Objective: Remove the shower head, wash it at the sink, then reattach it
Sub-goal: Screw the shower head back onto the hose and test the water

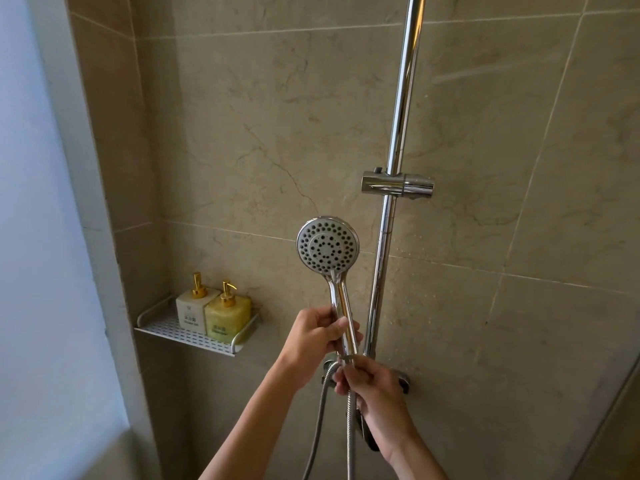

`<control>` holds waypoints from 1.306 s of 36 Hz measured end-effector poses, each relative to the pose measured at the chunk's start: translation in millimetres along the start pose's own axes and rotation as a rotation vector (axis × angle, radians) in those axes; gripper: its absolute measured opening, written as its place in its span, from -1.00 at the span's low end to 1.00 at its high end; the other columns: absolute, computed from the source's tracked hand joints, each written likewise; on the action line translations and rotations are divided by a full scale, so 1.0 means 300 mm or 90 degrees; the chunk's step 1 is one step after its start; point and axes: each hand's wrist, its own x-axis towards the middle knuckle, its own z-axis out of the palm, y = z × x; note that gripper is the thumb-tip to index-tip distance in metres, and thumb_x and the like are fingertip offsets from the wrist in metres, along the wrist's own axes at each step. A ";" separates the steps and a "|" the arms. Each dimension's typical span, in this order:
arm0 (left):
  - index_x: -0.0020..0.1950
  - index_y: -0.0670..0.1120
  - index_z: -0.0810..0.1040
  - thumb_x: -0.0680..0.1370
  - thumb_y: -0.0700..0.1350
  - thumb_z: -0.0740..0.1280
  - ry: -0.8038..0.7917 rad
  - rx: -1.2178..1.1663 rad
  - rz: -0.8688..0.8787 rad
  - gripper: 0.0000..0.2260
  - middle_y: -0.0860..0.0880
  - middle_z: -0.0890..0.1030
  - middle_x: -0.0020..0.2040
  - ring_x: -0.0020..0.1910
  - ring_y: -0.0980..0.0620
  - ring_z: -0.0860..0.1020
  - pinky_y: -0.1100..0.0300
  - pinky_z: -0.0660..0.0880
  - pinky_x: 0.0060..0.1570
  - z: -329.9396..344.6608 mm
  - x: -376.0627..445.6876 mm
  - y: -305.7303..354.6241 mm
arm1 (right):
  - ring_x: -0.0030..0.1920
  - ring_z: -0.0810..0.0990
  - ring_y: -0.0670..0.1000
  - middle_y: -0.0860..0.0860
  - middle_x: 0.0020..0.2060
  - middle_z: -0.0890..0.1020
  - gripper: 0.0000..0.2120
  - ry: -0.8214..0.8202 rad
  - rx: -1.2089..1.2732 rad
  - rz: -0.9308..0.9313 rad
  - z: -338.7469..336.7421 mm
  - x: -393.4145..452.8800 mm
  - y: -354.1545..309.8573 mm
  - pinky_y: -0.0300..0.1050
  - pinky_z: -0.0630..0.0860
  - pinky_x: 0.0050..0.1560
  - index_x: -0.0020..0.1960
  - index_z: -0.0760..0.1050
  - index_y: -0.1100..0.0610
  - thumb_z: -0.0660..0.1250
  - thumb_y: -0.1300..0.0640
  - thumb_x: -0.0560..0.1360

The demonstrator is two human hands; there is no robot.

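Beige shower tiles back the shower head [327,245], off its holder [396,183], left hand [317,336] gripping its handle, right hand [369,384] pinching the hose [350,427] nut, probably unscrewing; next needs counter-twisting

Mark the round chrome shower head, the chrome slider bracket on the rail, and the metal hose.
Round chrome shower head [327,245]: head view, middle of the nozzle face.
Chrome slider bracket [396,183]: head view, front of its body.
Metal hose [350,427]: head view, stretch below the right hand.
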 end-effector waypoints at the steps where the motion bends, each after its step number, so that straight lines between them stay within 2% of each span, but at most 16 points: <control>1: -0.04 -0.31 0.59 0.58 -0.33 0.28 -0.001 -0.002 -0.002 -0.89 -0.23 0.67 -0.15 -0.06 -0.26 0.68 -0.11 0.63 -0.03 0.000 0.000 0.001 | -0.31 0.56 0.09 0.28 -0.22 0.64 -0.79 0.000 0.013 0.013 0.002 -0.001 -0.002 -0.14 0.54 -0.25 0.03 0.61 0.26 0.43 0.16 0.46; 4: 0.00 -0.39 0.56 0.60 -0.31 0.27 -0.001 -0.011 -0.010 -0.86 -0.23 0.65 -0.18 -0.10 -0.22 0.68 0.01 0.63 -0.16 0.002 0.004 0.011 | -0.37 0.52 0.12 0.31 -0.23 0.61 -0.76 -0.010 0.086 0.061 0.008 0.002 -0.012 -0.08 0.49 -0.34 0.14 0.53 0.25 0.37 0.18 0.51; 7: -0.01 -0.39 0.57 0.61 -0.29 0.27 0.004 -0.012 -0.009 -0.84 -0.26 0.64 -0.19 -0.14 -0.20 0.68 0.07 0.60 -0.22 0.001 0.010 0.023 | -0.39 0.51 0.14 0.30 -0.29 0.56 -0.84 -0.024 0.134 0.076 0.021 0.007 -0.025 -0.04 0.48 -0.39 0.06 0.49 0.32 0.24 0.22 0.57; 11: -0.01 -0.38 0.56 0.60 -0.32 0.26 -0.010 -0.025 -0.012 -0.87 -0.26 0.64 -0.18 -0.15 -0.19 0.68 0.03 0.62 -0.20 -0.004 0.011 0.022 | -0.34 0.51 0.15 0.24 -0.34 0.51 -0.80 -0.047 0.157 0.085 0.027 0.004 -0.023 0.01 0.50 -0.27 -0.02 0.52 0.29 0.18 0.18 0.60; 17: 0.02 -0.42 0.55 0.58 -0.33 0.27 -0.012 -0.010 -0.001 -0.86 -0.26 0.66 -0.15 -0.11 -0.21 0.69 0.03 0.63 -0.15 -0.002 0.013 0.026 | -0.06 0.60 0.13 0.20 -0.07 0.64 -0.62 -0.058 0.070 0.057 0.013 0.007 -0.015 -0.04 0.47 -0.08 0.12 0.61 0.25 0.41 -0.06 0.52; 19: 0.03 -0.42 0.55 0.59 -0.32 0.27 0.003 0.001 0.005 -0.85 -0.25 0.67 -0.14 -0.09 -0.22 0.69 0.02 0.63 -0.13 -0.001 0.012 0.023 | -0.08 0.58 0.05 0.14 -0.10 0.63 -0.54 -0.041 0.017 0.038 0.016 0.008 -0.019 -0.08 0.45 -0.06 0.09 0.63 0.20 0.54 -0.12 0.37; 22: 0.04 -0.42 0.55 0.59 -0.31 0.27 0.017 0.008 0.011 -0.84 -0.26 0.68 -0.13 -0.09 -0.23 0.69 -0.03 0.63 -0.09 0.004 0.012 0.022 | -0.17 0.43 0.08 0.16 -0.21 0.49 -0.45 -0.007 -0.039 -0.003 0.021 0.018 -0.026 -0.07 0.34 -0.05 -0.03 0.59 0.29 0.61 -0.13 0.26; 25: 0.04 -0.45 0.53 0.60 -0.31 0.27 0.020 0.009 0.018 -0.82 -0.25 0.67 -0.15 -0.10 -0.22 0.69 -0.06 0.62 -0.08 0.008 0.009 0.027 | -0.12 0.52 0.11 0.18 -0.22 0.58 -0.53 0.012 -0.047 -0.022 0.023 0.025 -0.037 -0.04 0.39 0.03 -0.07 0.65 0.19 0.63 -0.13 0.22; 28: 0.05 -0.47 0.50 0.60 -0.32 0.26 0.022 0.004 0.017 -0.82 -0.23 0.67 -0.16 -0.10 -0.22 0.69 -0.02 0.63 -0.10 0.009 0.012 0.037 | -0.06 0.68 0.15 0.23 -0.14 0.71 -0.55 0.035 0.016 -0.001 0.012 0.031 -0.034 0.09 0.47 0.19 0.14 0.59 0.14 0.59 0.04 0.32; 31: 0.05 -0.48 0.50 0.60 -0.33 0.26 0.028 -0.007 0.017 -0.82 -0.23 0.67 -0.16 -0.11 -0.21 0.69 0.02 0.63 -0.14 0.019 0.012 0.039 | -0.18 0.66 0.18 0.25 -0.24 0.66 -0.87 0.056 0.058 0.004 0.022 0.033 -0.032 0.22 0.43 0.14 0.06 0.58 0.22 0.36 0.25 0.52; 32: 0.04 -0.48 0.50 0.60 -0.33 0.26 0.033 -0.008 0.020 -0.82 -0.22 0.68 -0.17 -0.11 -0.21 0.69 0.02 0.63 -0.13 0.022 0.011 0.038 | -0.25 0.63 0.16 0.24 -0.30 0.62 -0.89 0.066 0.075 0.009 0.031 0.033 -0.032 0.22 0.40 0.09 0.01 0.58 0.24 0.28 0.28 0.56; 36: 0.03 -0.46 0.52 0.60 -0.33 0.26 0.037 -0.002 0.021 -0.83 -0.22 0.68 -0.18 -0.11 -0.22 0.68 0.01 0.63 -0.13 0.031 0.009 0.036 | -0.28 0.56 0.18 0.24 -0.35 0.54 -0.81 0.060 0.121 0.011 0.040 0.024 -0.042 0.16 0.36 0.02 -0.07 0.57 0.24 0.21 0.21 0.59; 40: 0.03 -0.45 0.52 0.59 -0.33 0.27 0.038 -0.001 0.018 -0.84 -0.21 0.68 -0.19 -0.12 -0.21 0.69 0.01 0.63 -0.15 0.032 0.007 0.039 | -0.14 0.60 0.20 0.31 -0.19 0.62 -0.70 0.018 0.101 0.014 0.028 0.012 -0.051 0.04 0.42 -0.07 0.05 0.58 0.28 0.36 0.02 0.55; 43: 0.04 -0.44 0.52 0.59 -0.33 0.27 0.042 0.001 0.020 -0.84 -0.21 0.69 -0.17 -0.11 -0.22 0.69 -0.01 0.64 -0.11 0.029 0.007 0.044 | -0.13 0.64 0.17 0.31 -0.13 0.68 -0.56 0.010 0.006 0.003 0.026 0.014 -0.056 0.06 0.40 0.00 0.10 0.54 0.27 0.55 0.03 0.37; 45: 0.05 -0.44 0.52 0.59 -0.33 0.27 0.041 0.004 0.023 -0.84 -0.21 0.69 -0.16 -0.09 -0.23 0.69 -0.04 0.64 -0.09 0.030 0.004 0.047 | -0.11 0.67 0.14 0.27 -0.11 0.71 -0.58 0.004 -0.046 -0.002 0.028 0.012 -0.061 0.06 0.40 0.03 0.09 0.55 0.20 0.56 0.01 0.34; 47: 0.04 -0.44 0.52 0.59 -0.33 0.27 0.043 0.013 0.026 -0.84 -0.21 0.69 -0.17 -0.10 -0.23 0.69 -0.05 0.64 -0.09 0.032 0.002 0.050 | -0.06 0.69 0.14 0.22 -0.05 0.72 -0.69 -0.003 -0.069 -0.003 0.033 0.006 -0.068 0.03 0.41 0.04 0.07 0.58 0.13 0.47 -0.04 0.44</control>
